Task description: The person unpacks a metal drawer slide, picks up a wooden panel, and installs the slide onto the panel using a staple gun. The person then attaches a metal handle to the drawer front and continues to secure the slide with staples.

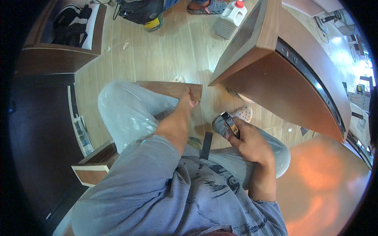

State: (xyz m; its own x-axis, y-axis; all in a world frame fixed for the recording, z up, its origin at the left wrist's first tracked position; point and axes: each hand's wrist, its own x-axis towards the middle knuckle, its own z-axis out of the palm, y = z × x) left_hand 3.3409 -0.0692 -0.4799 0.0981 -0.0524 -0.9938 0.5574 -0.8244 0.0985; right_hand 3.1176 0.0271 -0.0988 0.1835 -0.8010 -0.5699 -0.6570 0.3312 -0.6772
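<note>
My left hand [188, 100] grips the right end of a brown wooden board [161, 87], which stretches left behind my raised left knee. Part of the board is hidden by that knee. In my right hand [252, 142], above my right leg, is a small black tool [231, 125] with orange and silver parts; its exact kind is unclear. The fingers are wrapped round it, and its silver end points away from me. A dark flat strip [206, 145] sticks up between my legs at the waist, apart from both hands.
A large brown wooden drawer box [271, 86] with a black slide rail [307, 78] stands tilted at right. Beyond it is a white jug [232, 19] with a red cap. Another person's shoe [212, 7] shows at the top. A small open wooden box [94, 167] lies left.
</note>
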